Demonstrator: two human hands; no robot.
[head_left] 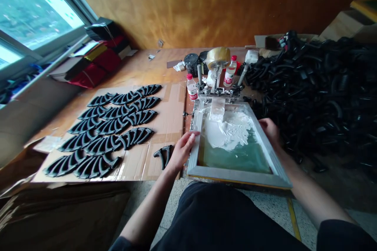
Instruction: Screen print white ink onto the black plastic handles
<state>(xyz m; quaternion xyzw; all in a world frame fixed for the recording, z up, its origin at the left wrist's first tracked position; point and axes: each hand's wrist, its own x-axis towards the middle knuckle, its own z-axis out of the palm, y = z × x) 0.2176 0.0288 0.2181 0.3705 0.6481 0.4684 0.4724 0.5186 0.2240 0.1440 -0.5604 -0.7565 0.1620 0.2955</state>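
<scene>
A silk-screen frame (235,174) of grey metal lies tilted in front of me on a hinged clamp stand (219,92). White paste (232,131) is spread over the upper part of its green mesh, and a pale squeegee blade (217,110) stands at the far end. My left hand (183,151) is closed at the frame's left rail, with the thumb on top. At the right rail, my right hand (270,131) has curled fingers, partly hidden; what they hold cannot be made out. Two black curved handles (163,155) lie on the cardboard beside my left wrist.
Rows of black curved handles (123,119) cover a cardboard sheet (169,113) at left. A large heap of black parts (324,82) fills the right. Behind the frame stand red-capped bottles (192,88), a dark tub (191,62) and a tape roll (218,58). Red boxes (100,66) sit by the window.
</scene>
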